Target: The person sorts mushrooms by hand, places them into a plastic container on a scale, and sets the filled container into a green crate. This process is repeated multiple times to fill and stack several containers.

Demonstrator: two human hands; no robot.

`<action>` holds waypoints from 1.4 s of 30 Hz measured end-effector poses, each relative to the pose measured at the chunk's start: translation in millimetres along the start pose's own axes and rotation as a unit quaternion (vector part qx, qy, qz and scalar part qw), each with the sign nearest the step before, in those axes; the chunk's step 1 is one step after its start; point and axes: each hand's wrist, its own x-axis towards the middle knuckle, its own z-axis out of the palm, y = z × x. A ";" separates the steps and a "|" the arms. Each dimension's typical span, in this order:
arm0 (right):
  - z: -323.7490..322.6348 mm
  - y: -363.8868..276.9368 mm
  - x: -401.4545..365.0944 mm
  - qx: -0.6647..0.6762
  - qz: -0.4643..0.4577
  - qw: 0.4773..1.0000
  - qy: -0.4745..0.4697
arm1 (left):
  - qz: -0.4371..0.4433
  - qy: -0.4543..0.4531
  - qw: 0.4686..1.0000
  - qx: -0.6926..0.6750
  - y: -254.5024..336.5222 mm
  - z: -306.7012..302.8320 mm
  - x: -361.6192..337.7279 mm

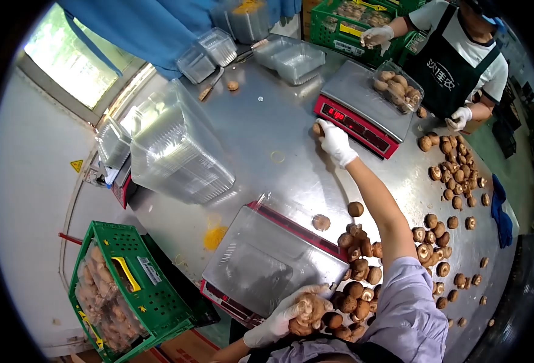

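Note:
My right hand (pixel 338 145), in a white glove, reaches out across the metal table with its fingers closed on a brown mushroom (pixel 318 129), just in front of the far red scale (pixel 358 128). Close to my body, my left hand (pixel 279 317), also gloved, is curled around mushrooms (pixel 306 313) at the near corner of the near scale (pixel 261 266). Something clear, perhaps a plastic box, seems to lie on that scale's plate. Beside my left hand is a heap of loose mushrooms (pixel 356 296). A single mushroom (pixel 321 222) sits beyond the near scale.
A tall stack of clear plastic boxes (pixel 179 145) stands left. A green crate (pixel 152 284) of bagged mushrooms is at lower left. Yellow rubber bands (pixel 215 237) and a knife (pixel 211 85) lie on the table. Opposite, a co-worker (pixel 454 66) stands by a filled box (pixel 398 88).

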 end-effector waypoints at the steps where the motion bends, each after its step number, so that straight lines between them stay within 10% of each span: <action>1: -5.7 -5.7 -11.5 0.133 0.023 0.991 -0.017 | 0.021 -0.004 1.000 -0.001 2.5 4.2 2.6; 3: -35.5 -24.3 -43.7 0.505 0.133 0.840 -0.146 | 0.042 0.045 0.996 0.058 7.6 20.2 1.4; 6: -84.0 -51.1 -105.8 0.640 0.145 0.721 -0.224 | 0.062 0.045 0.995 0.071 -1.3 18.9 1.6; 13: -140.0 -95.7 -223.5 0.751 0.081 0.611 -0.236 | 0.055 0.087 0.994 0.043 -12.7 23.9 0.0; 19: -202.5 -145.5 -290.7 0.533 0.083 0.819 -0.196 | 0.057 0.019 0.992 0.107 -32.6 30.9 -1.7; 21: -201.3 -158.0 -315.5 0.365 -0.041 0.910 -0.190 | 0.038 0.045 0.995 0.076 -37.6 39.9 -3.3; 23: -187.4 -153.3 -338.2 0.365 -0.138 0.911 -0.138 | -0.027 0.132 0.990 0.049 -44.7 31.4 -5.2; 28: -175.7 -153.4 -402.5 0.567 0.169 0.806 -0.021 | 0.001 0.246 0.969 0.000 -33.5 -1.8 -15.3; 32: -161.3 -136.3 -464.1 0.554 0.326 0.764 0.060 | 0.276 0.266 0.889 0.251 38.0 -25.0 -40.9; 34: -157.6 -125.0 -494.1 0.541 0.374 0.751 0.061 | 0.462 0.264 0.598 0.600 58.8 -32.7 -27.5; 38: -160.4 -115.8 -529.7 0.507 0.412 0.750 0.106 | 0.132 0.271 0.262 0.917 52.3 -40.3 -33.2; 42: -170.0 -109.2 -544.1 0.379 0.425 0.815 0.110 | 0.278 0.297 0.357 0.841 32.7 -44.2 -28.7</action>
